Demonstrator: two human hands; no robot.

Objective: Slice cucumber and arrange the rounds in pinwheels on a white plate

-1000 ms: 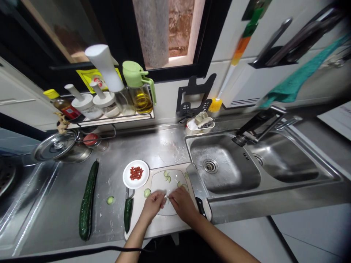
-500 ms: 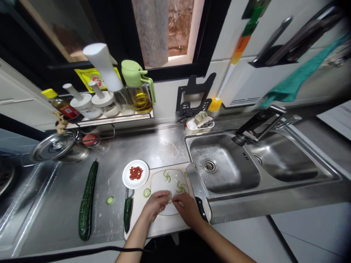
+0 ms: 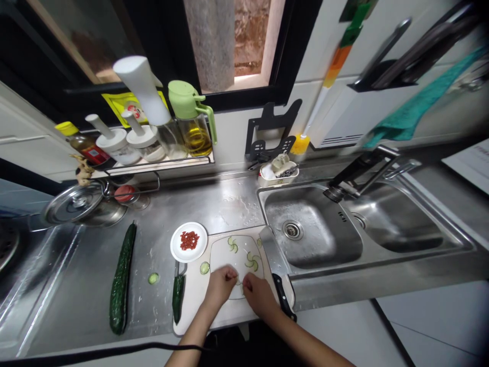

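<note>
My left hand (image 3: 220, 284) and my right hand (image 3: 257, 293) meet over the near edge of a white square plate (image 3: 240, 251) that lies on a pale cutting board (image 3: 193, 294). Their fingertips pinch small cucumber slices (image 3: 239, 281) between them on the plate. Two flower-like groups of cucumber slices (image 3: 232, 244) lie farther back on the plate. A loose slice (image 3: 205, 267) rests on the board left of the plate. A half cucumber (image 3: 178, 297) lies on the board's left edge. A knife (image 3: 278, 272) lies along the board's right side.
A small round dish of red berries (image 3: 188, 241) sits behind the board. A whole cucumber (image 3: 123, 278) and a stray slice (image 3: 153, 278) lie on the steel counter at left. The double sink (image 3: 317, 234) is at right; bottles (image 3: 191, 122) stand on a rack behind.
Both hands have shifted slightly toward each other and forward on the plate. A second slice group now shows on the plate's right side.
</note>
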